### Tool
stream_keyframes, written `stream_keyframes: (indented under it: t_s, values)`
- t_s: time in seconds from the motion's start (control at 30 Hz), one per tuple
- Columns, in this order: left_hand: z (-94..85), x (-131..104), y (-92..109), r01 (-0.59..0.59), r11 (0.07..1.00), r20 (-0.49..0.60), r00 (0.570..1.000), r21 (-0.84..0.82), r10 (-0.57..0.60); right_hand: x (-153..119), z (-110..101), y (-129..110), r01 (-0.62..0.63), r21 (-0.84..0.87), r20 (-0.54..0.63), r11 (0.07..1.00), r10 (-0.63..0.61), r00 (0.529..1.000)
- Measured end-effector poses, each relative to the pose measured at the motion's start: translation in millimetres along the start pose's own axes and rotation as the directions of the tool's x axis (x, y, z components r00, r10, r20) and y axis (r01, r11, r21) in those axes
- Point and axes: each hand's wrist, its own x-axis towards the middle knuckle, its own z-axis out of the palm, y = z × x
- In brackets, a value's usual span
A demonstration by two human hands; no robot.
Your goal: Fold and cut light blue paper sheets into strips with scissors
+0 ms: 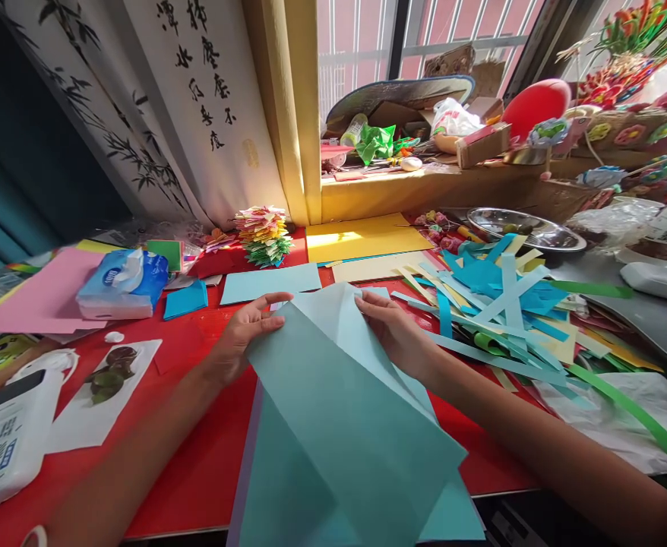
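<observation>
Both my hands hold up a light blue sheet of paper [350, 403], bent over along a slant. My left hand [248, 330] pinches its upper left corner between thumb and fingers. At the upper right edge, my right hand [393, 330] grips the paper the same way; part of its fingers is behind the sheet. Beneath it lie more light blue sheets [276, 486] with a purple edge showing at the left. Just beyond my hands, a pale blue paper piece [270, 283] lies flat on the red table [179, 486].
Cut paper strips [510, 319] heap at the right, near a metal bowl [524, 228]. A tissue pack [122, 282], blue squares [186, 299] and a white plastic container [11, 433] are on the left. Behind stand a folded-paper stack [262, 235] and a yellow sheet [368, 237].
</observation>
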Motion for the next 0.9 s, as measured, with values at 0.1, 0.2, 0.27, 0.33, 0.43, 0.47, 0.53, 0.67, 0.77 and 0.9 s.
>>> stream_keyframes:
  t_s: [0.1, 0.2, 0.27, 0.33, 0.43, 0.47, 0.53, 0.67, 0.77, 0.9]
  values:
    - [0.0, -2, 6, 0.054, 0.993, -0.037, 0.998, 0.102, -0.051, 7, -12, -5, -0.053, -0.354, -0.1, 0.934, 0.018, 0.995]
    - [0.9, -3, 7, 0.206, 0.931, 0.043, 0.972, 0.301, -0.229, 11, -18, -5, 0.11, -0.722, -0.121, 0.683, -0.281, 0.952]
    - [2.4, -3, 5, 0.255, 0.876, 0.095, 0.943, 0.41, -0.319, 11, -16, -4, 0.235, -0.819, 0.0, 0.523, -0.41, 0.912]
    - [5.4, -3, 2, 0.246, 0.854, 0.154, 0.924, 0.458, -0.349, 6, -10, -2, 0.301, -0.836, 0.132, 0.459, -0.365, 0.922]
    - [11.3, -4, -2, 0.205, 0.842, 0.235, 0.903, 0.5, -0.36, -3, 3, 2, 0.311, -0.824, 0.264, 0.474, -0.165, 0.95]
    - [13.1, -5, -3, 0.187, 0.83, 0.246, 0.9, 0.525, -0.359, -5, 6, 4, 0.293, -0.825, 0.278, 0.483, -0.104, 0.955]
    - [15.7, -6, -3, 0.142, 0.789, 0.249, 0.903, 0.598, -0.351, -7, 9, 8, 0.259, -0.842, 0.276, 0.473, -0.035, 0.961]
    - [18.2, -9, -1, 0.014, 0.698, 0.263, 0.921, 0.716, -0.289, -4, 8, 12, 0.214, -0.874, 0.245, 0.435, 0.014, 0.969]
    - [20.2, -10, -3, -0.073, 0.618, 0.258, 0.942, 0.783, -0.215, -1, 5, 13, 0.158, -0.859, 0.218, 0.487, 0.07, 0.973]
    - [25.4, -11, -12, -0.268, 0.367, 0.268, 0.962, 0.891, 0.053, 0, 4, 14, 0.165, -0.859, 0.212, 0.484, 0.043, 0.976]
